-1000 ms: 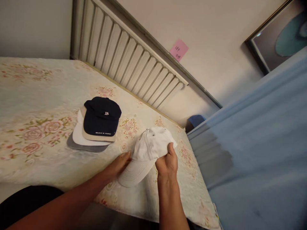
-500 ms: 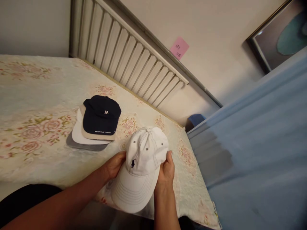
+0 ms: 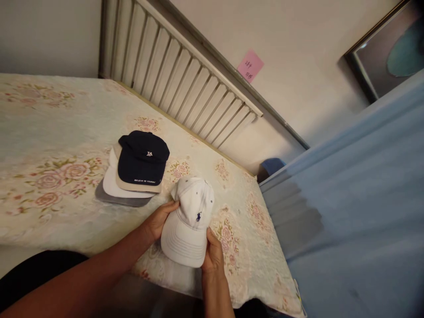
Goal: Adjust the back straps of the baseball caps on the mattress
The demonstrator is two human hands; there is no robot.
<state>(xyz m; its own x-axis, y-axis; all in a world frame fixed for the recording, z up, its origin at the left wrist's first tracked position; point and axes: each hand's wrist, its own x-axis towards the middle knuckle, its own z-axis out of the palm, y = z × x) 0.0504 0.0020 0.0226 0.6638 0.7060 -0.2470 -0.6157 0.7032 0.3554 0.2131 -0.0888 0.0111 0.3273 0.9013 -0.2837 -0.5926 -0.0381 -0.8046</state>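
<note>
Between my two hands is a white baseball cap (image 3: 188, 221) with a small dark-blue embroidered figure on its front, brim pointing down toward me. My left hand (image 3: 160, 221) grips its left side, thumb on the fabric. On the right edge, near the brim, my right hand (image 3: 213, 251) is closed round it. To the left lies a stack of caps: a navy cap (image 3: 144, 159) with white lettering on top, then a beige brim (image 3: 139, 187), a white brim (image 3: 112, 183) and a grey brim (image 3: 122, 201) at the bottom.
A flowered cloth (image 3: 59, 132) covers the surface beneath the caps. Behind it stands a white radiator (image 3: 179, 70), with a pink note (image 3: 251, 66) on the wall. A blue curtain (image 3: 357, 198) hangs at the right, and a blue object (image 3: 273, 167) sits in the far corner.
The white cap has turned so its embroidered figure faces me more squarely, and it is slightly higher. My right hand has moved left and down to its brim side. The stack stays put.
</note>
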